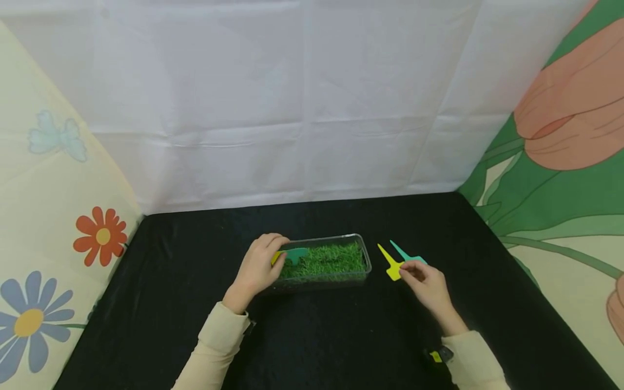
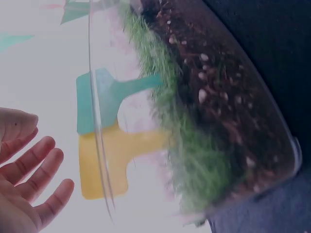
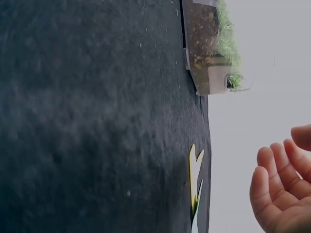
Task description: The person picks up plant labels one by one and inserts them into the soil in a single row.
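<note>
In the head view, my left hand is curving over the left end of a clear container of grass, which is sitting on the black table; a planted yellow marker and a planted teal marker are standing in the grass beside my fingers. My right hand is hanging near a loose yellow marker and a loose teal marker, both lying to the right of the container; whether it is touching either, I cannot tell. In the left wrist view, my left fingers are spreading loosely, holding nothing, just apart from the planted pair, and dark soil is showing beneath the grass. In the right wrist view, my right fingers are curving loosely, gripping nothing, while the loose markers are lying close together.
</note>
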`<action>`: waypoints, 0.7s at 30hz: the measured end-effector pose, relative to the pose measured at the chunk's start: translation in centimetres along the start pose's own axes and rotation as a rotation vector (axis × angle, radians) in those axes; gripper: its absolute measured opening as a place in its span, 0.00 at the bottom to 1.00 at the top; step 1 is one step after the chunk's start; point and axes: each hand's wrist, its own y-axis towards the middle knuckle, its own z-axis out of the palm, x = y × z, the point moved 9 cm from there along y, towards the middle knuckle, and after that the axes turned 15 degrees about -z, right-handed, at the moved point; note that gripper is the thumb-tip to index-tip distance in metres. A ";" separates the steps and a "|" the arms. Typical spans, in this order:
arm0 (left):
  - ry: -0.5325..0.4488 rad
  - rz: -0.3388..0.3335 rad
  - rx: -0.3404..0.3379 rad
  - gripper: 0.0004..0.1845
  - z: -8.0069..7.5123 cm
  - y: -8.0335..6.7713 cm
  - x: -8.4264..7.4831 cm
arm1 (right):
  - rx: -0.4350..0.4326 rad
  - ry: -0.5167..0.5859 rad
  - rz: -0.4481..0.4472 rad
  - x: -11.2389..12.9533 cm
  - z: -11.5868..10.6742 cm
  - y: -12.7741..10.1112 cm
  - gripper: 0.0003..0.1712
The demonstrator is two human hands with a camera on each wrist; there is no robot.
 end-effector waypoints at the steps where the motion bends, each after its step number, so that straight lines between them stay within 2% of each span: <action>1: -0.009 -0.007 -0.010 0.14 -0.3 -0.1 0.2 | 0.007 -0.007 -0.004 -0.1 0.0 0.0 0.05; 8: -0.061 -0.033 -0.113 0.15 -2.7 -1.2 2.0 | 0.062 -0.062 0.001 -0.9 -0.6 0.4 0.06; 21: -0.117 -0.165 -0.210 0.15 -5.6 -2.8 6.8 | 0.158 -0.134 0.057 -3.3 -1.6 1.4 0.09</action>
